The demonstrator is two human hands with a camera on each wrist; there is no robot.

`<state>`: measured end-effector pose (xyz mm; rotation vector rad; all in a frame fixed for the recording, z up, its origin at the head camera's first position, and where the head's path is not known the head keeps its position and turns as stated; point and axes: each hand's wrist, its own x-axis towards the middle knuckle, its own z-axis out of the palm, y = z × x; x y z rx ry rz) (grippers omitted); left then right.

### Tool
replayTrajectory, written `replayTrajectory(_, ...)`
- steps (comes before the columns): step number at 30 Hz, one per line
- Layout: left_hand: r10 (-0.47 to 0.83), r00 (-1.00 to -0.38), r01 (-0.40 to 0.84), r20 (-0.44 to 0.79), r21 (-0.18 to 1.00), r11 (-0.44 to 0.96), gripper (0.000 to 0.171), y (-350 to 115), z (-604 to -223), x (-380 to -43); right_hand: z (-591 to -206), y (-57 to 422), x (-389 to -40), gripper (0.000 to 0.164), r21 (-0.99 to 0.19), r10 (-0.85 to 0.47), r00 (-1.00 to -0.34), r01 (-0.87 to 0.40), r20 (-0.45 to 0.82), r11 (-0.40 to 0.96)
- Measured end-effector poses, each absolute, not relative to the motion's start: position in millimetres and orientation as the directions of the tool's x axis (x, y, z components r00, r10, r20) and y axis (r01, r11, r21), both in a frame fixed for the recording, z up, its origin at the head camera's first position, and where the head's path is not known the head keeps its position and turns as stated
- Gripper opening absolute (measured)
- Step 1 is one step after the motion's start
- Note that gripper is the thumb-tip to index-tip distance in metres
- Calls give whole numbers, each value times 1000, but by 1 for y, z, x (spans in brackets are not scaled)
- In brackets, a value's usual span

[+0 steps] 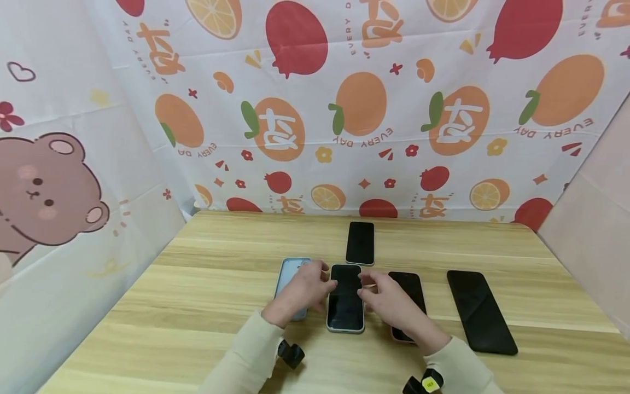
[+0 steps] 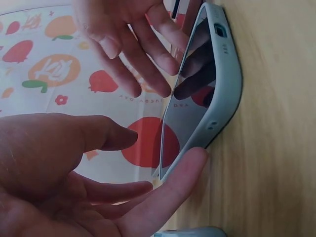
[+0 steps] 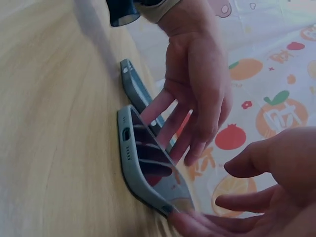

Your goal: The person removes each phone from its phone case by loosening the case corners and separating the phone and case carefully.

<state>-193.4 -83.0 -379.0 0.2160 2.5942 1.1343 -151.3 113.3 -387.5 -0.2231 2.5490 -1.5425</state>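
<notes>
On the counter (image 1: 221,246), the centre phone (image 1: 345,301) lies between the phone case (image 1: 287,273) at left and the inner phone (image 1: 410,290) at right. The outer phone (image 1: 481,312) lies farther right, nearest the right edge. The rear phone (image 1: 360,242) lies behind and slightly right of the centre phone, toward the rear edge.

The phone screen (image 1: 346,303) looks glossy, the table (image 1: 162,306) wooden

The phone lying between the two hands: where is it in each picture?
Head: the phone is in the lower half, slightly right of centre.
Left wrist: phone right of centre, mostly upper half.
Right wrist: phone just below centre.
Shared landmark: fruit-printed cloth.
</notes>
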Motion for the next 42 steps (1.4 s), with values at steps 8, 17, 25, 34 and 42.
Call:
replayTrajectory(8,263,-949,45,-176,747,663,45,-82,-382,-192,-389,110,-147,40,-831,-220,-973,-67,-67,551)
replayTrajectory(17,238,-964,70,-122,744,665,45,-81,-385,-195,-389,111,-147,41,-842,-250,-965,-66,-83,535)
replayTrajectory(25,249,-959,33,-135,820,572,49,-80,-386,-196,-389,113,-149,40,-851,-253,-963,-55,-93,522)
replayTrajectory(34,353,-916,-62,-191,937,344,56,-83,-388,-199,-391,114,-150,43,-862,-272,-957,-52,-101,504)
replayTrajectory(42,410,-884,-137,-225,963,234,66,-78,-388,-195,-390,114,-149,46,-867,-308,-948,-89,-78,491)
